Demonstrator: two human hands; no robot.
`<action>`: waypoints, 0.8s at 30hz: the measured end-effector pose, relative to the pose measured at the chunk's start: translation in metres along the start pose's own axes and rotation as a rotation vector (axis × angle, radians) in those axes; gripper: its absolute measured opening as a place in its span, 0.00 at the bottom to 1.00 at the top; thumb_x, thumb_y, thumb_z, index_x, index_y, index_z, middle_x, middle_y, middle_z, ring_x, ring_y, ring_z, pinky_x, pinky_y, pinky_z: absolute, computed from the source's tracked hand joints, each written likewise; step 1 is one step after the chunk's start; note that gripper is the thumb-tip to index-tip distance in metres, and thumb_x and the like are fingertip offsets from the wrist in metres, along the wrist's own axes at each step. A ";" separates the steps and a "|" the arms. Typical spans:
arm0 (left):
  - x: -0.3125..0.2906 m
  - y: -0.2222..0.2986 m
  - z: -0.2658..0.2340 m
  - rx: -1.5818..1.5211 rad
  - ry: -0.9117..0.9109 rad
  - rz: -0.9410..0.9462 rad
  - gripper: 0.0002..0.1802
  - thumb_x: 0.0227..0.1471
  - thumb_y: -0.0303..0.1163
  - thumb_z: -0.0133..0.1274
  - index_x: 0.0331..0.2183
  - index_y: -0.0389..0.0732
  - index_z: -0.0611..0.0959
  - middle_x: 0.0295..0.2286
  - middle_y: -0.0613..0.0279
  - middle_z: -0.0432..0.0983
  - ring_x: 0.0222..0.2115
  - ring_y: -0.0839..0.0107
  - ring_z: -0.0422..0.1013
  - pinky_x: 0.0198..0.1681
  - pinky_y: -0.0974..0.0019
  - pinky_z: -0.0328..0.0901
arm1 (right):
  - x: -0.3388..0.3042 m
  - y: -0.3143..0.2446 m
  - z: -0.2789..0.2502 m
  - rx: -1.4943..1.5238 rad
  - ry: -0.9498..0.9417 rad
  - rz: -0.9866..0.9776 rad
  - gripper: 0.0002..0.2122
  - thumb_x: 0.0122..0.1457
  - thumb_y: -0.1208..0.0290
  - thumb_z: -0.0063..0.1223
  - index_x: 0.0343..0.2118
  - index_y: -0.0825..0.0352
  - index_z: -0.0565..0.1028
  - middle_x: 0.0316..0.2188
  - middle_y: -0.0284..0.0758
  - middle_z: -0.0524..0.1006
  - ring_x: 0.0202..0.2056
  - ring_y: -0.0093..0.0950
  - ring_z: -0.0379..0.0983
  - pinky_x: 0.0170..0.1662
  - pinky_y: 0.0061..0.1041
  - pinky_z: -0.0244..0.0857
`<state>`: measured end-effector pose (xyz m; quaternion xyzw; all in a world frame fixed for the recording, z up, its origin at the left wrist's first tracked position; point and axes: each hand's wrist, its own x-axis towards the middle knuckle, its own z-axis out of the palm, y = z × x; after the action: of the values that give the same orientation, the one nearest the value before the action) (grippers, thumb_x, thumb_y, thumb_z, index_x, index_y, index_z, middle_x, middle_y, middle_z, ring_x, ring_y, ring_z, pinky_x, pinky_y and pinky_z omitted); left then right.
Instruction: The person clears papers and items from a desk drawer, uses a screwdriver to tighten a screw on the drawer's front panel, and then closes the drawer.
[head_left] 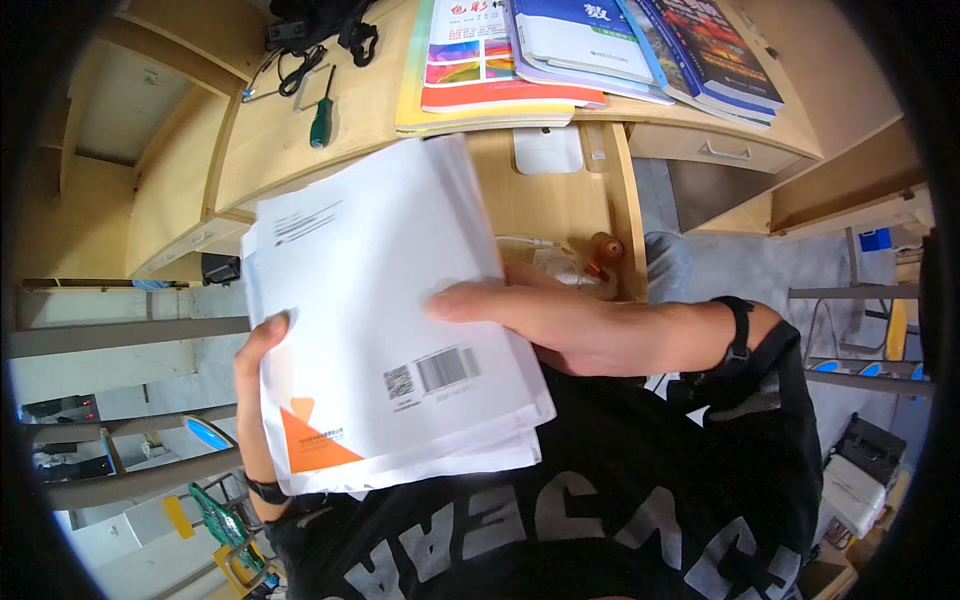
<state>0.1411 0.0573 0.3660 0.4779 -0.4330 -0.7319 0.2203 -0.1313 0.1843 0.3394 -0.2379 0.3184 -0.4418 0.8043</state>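
A thick stack of white books or papers (370,260) is held up in front of my body, over the front of an open drawer. Its top cover carries a barcode, a square code and an orange corner patch. My left hand (262,342) grips the stack's left edge, thumb on top and the other fingers hidden beneath. From the right, my right hand (490,308) clasps the opposite edge with its thumb lying on the cover; its fingers are under the stack. The sheets at the edges are slightly uneven.
The open drawer (622,215) contains a white flat box (548,150), a white cable and a small orange item (605,250). Behind it, the wooden desk bears several colourful books (580,40), a green-handled screwdriver (321,120) and black cables (300,70). A closed drawer (725,150) is at right.
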 end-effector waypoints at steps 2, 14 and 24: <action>-0.013 0.002 0.011 -0.034 0.076 0.085 0.41 0.44 0.45 0.56 0.55 0.31 0.65 0.46 0.46 0.71 0.43 0.58 0.73 0.47 0.61 0.68 | 0.015 -0.003 -0.003 -0.019 -0.048 -0.026 0.31 0.56 0.55 0.56 0.58 0.69 0.62 0.51 0.40 0.69 0.52 0.27 0.68 0.54 0.27 0.64; 0.035 0.040 0.063 -0.001 -0.002 0.353 0.44 0.43 0.44 0.56 0.55 0.26 0.61 0.44 0.39 0.71 0.41 0.55 0.75 0.41 0.62 0.73 | 0.002 -0.056 -0.023 -0.175 0.094 -0.270 0.31 0.53 0.58 0.60 0.54 0.75 0.65 0.47 0.44 0.73 0.47 0.29 0.73 0.49 0.26 0.68; 0.200 0.108 0.130 -0.052 -0.481 0.269 0.34 0.49 0.42 0.54 0.53 0.32 0.68 0.44 0.47 0.73 0.41 0.57 0.74 0.46 0.56 0.70 | -0.003 -0.162 -0.099 -0.327 0.470 -0.500 0.25 0.54 0.61 0.60 0.47 0.77 0.72 0.40 0.45 0.79 0.37 0.30 0.79 0.41 0.24 0.73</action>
<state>-0.0735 -0.0920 0.3768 0.2227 -0.5134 -0.7994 0.2185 -0.2944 0.0962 0.3801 -0.3257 0.4928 -0.6103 0.5279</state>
